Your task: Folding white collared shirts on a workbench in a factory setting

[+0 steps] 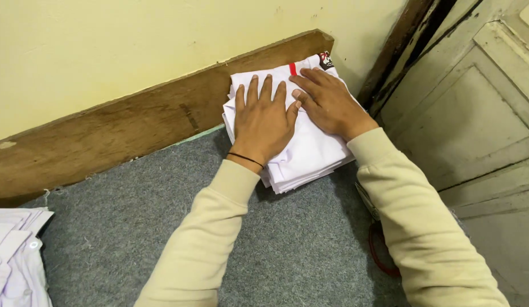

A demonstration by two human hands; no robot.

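A stack of folded white shirts (310, 153) lies at the far right corner of a grey felt-covered table (162, 227), against a wooden board. The top shirt has a small red strip and a dark badge near its far edge. My left hand (263, 119) rests flat on the stack, fingers spread, a thin black band on the wrist. My right hand (327, 102) lies flat beside it on the same stack, fingers pointing left and touching the left hand's fingertips. Both arms wear cream sleeves. Neither hand grips anything.
A wooden board (133, 131) runs along the table's back under a pale yellow wall. More white garments (17, 256) lie at the near left edge. A worn panelled door (480, 113) stands to the right. A red loop (381, 250) shows beneath my right forearm.
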